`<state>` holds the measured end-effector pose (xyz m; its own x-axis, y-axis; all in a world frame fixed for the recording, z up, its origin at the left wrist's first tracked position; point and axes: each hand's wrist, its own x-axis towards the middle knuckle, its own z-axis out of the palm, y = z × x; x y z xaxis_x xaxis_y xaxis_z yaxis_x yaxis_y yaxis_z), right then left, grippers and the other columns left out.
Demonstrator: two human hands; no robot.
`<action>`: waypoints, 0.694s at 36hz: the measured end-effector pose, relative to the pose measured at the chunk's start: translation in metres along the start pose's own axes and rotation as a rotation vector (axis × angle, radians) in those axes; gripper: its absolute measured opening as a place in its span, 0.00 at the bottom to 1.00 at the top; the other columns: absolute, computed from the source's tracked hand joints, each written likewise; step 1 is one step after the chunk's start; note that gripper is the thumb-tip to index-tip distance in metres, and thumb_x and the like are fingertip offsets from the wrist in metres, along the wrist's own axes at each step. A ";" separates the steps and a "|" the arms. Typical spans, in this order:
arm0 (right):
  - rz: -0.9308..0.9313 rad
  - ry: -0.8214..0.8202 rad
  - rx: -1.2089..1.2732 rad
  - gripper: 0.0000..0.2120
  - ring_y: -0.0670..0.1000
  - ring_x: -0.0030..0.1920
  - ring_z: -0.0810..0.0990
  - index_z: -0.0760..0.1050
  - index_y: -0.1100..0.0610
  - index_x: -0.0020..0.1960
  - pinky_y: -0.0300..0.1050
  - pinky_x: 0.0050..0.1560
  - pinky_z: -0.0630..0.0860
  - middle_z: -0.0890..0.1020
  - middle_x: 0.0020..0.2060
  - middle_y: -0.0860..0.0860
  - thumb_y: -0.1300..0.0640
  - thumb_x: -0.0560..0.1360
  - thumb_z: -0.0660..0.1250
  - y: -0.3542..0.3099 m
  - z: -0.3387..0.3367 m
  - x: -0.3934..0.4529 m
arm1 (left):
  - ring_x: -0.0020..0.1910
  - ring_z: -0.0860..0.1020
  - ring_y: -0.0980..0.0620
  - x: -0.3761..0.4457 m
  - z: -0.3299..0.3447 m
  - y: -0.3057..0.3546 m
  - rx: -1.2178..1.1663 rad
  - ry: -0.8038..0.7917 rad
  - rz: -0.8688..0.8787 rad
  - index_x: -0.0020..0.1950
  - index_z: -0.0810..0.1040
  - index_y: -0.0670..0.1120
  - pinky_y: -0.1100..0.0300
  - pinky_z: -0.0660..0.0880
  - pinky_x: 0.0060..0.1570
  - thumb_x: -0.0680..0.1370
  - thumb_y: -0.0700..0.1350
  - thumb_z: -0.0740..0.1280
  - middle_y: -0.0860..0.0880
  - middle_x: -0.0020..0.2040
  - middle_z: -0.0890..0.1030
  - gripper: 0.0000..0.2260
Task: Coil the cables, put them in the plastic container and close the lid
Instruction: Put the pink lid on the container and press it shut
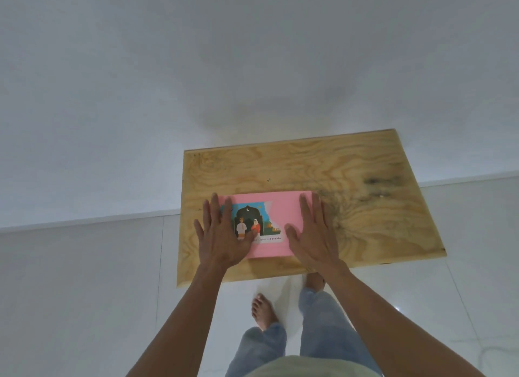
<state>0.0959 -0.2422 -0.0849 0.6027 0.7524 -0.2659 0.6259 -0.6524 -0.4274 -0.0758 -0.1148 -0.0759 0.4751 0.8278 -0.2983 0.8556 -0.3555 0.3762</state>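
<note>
Fingers of both hands, the left hand (222, 233) and right hand (313, 233), lay straight and spread, pressing the pink lid (276, 216) on the wooden table (365, 208), apparently the closing step, so next came checking the seal.

The container lid (280, 208) lies flat on the tabletop (365, 208), toward its near left part, with bare board to the right and behind it. My left hand (222, 236) rests flat on the lid's left end, fingers straight, the outer fingers overhanging onto the board. My right hand (314, 236) lies flat over the lid's right end, partly on the board beside it. The tabletop's far edge meets the wall (196, 67). Below the near edge, my feet (264, 312) stand on the floor (84, 292).
</note>
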 end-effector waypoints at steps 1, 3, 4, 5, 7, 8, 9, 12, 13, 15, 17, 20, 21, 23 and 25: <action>-0.012 -0.004 -0.013 0.38 0.57 0.80 0.41 0.42 0.49 0.81 0.60 0.78 0.54 0.41 0.81 0.50 0.40 0.78 0.56 0.001 0.002 0.002 | 0.80 0.34 0.47 0.001 0.000 0.000 0.025 -0.015 0.011 0.82 0.41 0.52 0.37 0.42 0.77 0.74 0.72 0.59 0.49 0.82 0.36 0.46; -0.032 0.007 -0.028 0.36 0.58 0.80 0.41 0.43 0.49 0.81 0.59 0.77 0.53 0.42 0.81 0.51 0.38 0.79 0.54 0.004 0.006 0.003 | 0.80 0.33 0.48 0.001 0.004 -0.002 0.055 -0.013 0.017 0.82 0.40 0.53 0.36 0.42 0.77 0.74 0.73 0.55 0.50 0.82 0.35 0.45; -0.047 0.025 -0.039 0.36 0.58 0.80 0.42 0.43 0.49 0.81 0.58 0.77 0.53 0.43 0.81 0.51 0.37 0.79 0.52 0.006 0.009 0.003 | 0.80 0.33 0.48 0.001 0.006 -0.004 0.062 0.000 0.020 0.82 0.40 0.53 0.36 0.44 0.77 0.74 0.74 0.53 0.50 0.82 0.35 0.44; -0.063 0.046 -0.050 0.36 0.59 0.80 0.43 0.44 0.50 0.81 0.57 0.77 0.53 0.44 0.81 0.52 0.37 0.79 0.51 0.008 0.011 0.003 | 0.80 0.34 0.48 0.000 0.009 -0.006 0.066 0.013 0.024 0.82 0.39 0.54 0.36 0.45 0.77 0.74 0.74 0.52 0.50 0.82 0.35 0.44; -0.098 0.089 -0.072 0.36 0.60 0.80 0.47 0.48 0.52 0.81 0.57 0.77 0.53 0.48 0.81 0.54 0.37 0.79 0.52 0.013 0.016 0.004 | 0.81 0.35 0.48 0.000 0.014 -0.011 0.071 0.045 0.040 0.82 0.39 0.54 0.37 0.48 0.77 0.75 0.74 0.52 0.50 0.82 0.37 0.44; -0.112 0.109 -0.080 0.36 0.61 0.80 0.49 0.50 0.53 0.81 0.57 0.77 0.54 0.50 0.81 0.55 0.37 0.79 0.52 0.015 0.018 0.005 | 0.81 0.37 0.48 0.000 0.016 -0.012 0.080 0.064 0.047 0.82 0.40 0.54 0.37 0.50 0.77 0.75 0.74 0.51 0.50 0.83 0.38 0.43; -0.122 0.125 -0.083 0.35 0.61 0.80 0.50 0.52 0.54 0.80 0.57 0.77 0.55 0.51 0.80 0.56 0.38 0.79 0.54 0.016 0.020 0.005 | 0.81 0.38 0.48 -0.001 0.018 -0.013 0.092 0.083 0.049 0.82 0.40 0.54 0.37 0.52 0.77 0.75 0.74 0.51 0.49 0.83 0.39 0.43; -0.149 0.170 -0.087 0.35 0.62 0.79 0.52 0.55 0.57 0.80 0.57 0.78 0.54 0.54 0.80 0.58 0.40 0.78 0.58 0.018 0.025 0.008 | 0.82 0.43 0.46 -0.002 0.023 -0.012 0.118 0.149 0.044 0.82 0.43 0.53 0.39 0.58 0.75 0.76 0.73 0.51 0.47 0.83 0.44 0.42; -0.164 0.189 -0.090 0.35 0.63 0.79 0.53 0.56 0.58 0.79 0.57 0.78 0.54 0.55 0.79 0.59 0.41 0.78 0.59 0.019 0.026 0.009 | 0.82 0.44 0.46 -0.002 0.024 -0.011 0.121 0.166 0.045 0.82 0.44 0.53 0.39 0.60 0.75 0.76 0.73 0.52 0.47 0.83 0.45 0.41; -0.181 0.222 -0.101 0.35 0.64 0.78 0.55 0.58 0.59 0.79 0.57 0.78 0.55 0.56 0.79 0.60 0.42 0.78 0.60 0.020 0.029 0.011 | 0.82 0.45 0.46 -0.002 0.026 -0.011 0.118 0.179 0.043 0.82 0.46 0.52 0.40 0.61 0.74 0.76 0.73 0.52 0.46 0.83 0.47 0.41; -0.184 0.253 -0.105 0.35 0.64 0.78 0.57 0.59 0.59 0.78 0.58 0.77 0.57 0.57 0.79 0.60 0.42 0.78 0.60 0.020 0.030 0.011 | 0.82 0.45 0.46 -0.001 0.027 -0.011 0.122 0.183 0.042 0.82 0.46 0.53 0.41 0.62 0.74 0.76 0.73 0.52 0.47 0.83 0.47 0.41; -0.185 0.296 -0.096 0.35 0.65 0.77 0.58 0.60 0.58 0.78 0.58 0.74 0.61 0.59 0.78 0.60 0.43 0.77 0.62 0.020 0.030 0.009 | 0.82 0.46 0.46 -0.002 0.027 -0.012 0.127 0.197 0.052 0.82 0.47 0.52 0.42 0.62 0.74 0.77 0.72 0.53 0.46 0.83 0.48 0.41; -0.189 0.309 -0.095 0.35 0.65 0.76 0.59 0.61 0.58 0.78 0.58 0.73 0.62 0.59 0.78 0.59 0.43 0.77 0.63 0.020 0.029 0.009 | 0.82 0.46 0.46 -0.002 0.027 -0.011 0.126 0.203 0.056 0.82 0.47 0.52 0.43 0.63 0.74 0.77 0.71 0.54 0.46 0.83 0.48 0.41; -0.197 0.321 -0.103 0.35 0.65 0.75 0.61 0.61 0.58 0.78 0.60 0.71 0.67 0.60 0.78 0.59 0.43 0.76 0.63 0.020 0.029 0.009 | 0.82 0.46 0.46 -0.002 0.028 -0.011 0.125 0.209 0.060 0.83 0.47 0.52 0.44 0.64 0.72 0.77 0.71 0.54 0.46 0.83 0.48 0.40; -0.189 0.325 -0.105 0.35 0.66 0.74 0.63 0.61 0.57 0.78 0.60 0.68 0.70 0.60 0.78 0.59 0.42 0.76 0.63 0.021 0.029 0.009 | 0.82 0.46 0.46 -0.002 0.028 -0.011 0.119 0.210 0.059 0.83 0.47 0.52 0.44 0.67 0.69 0.77 0.71 0.54 0.47 0.83 0.48 0.40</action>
<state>0.0999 -0.2458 -0.1215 0.5863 0.8034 0.1038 0.7783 -0.5231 -0.3474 -0.0802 -0.1243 -0.1041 0.4826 0.8717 -0.0849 0.8516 -0.4444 0.2779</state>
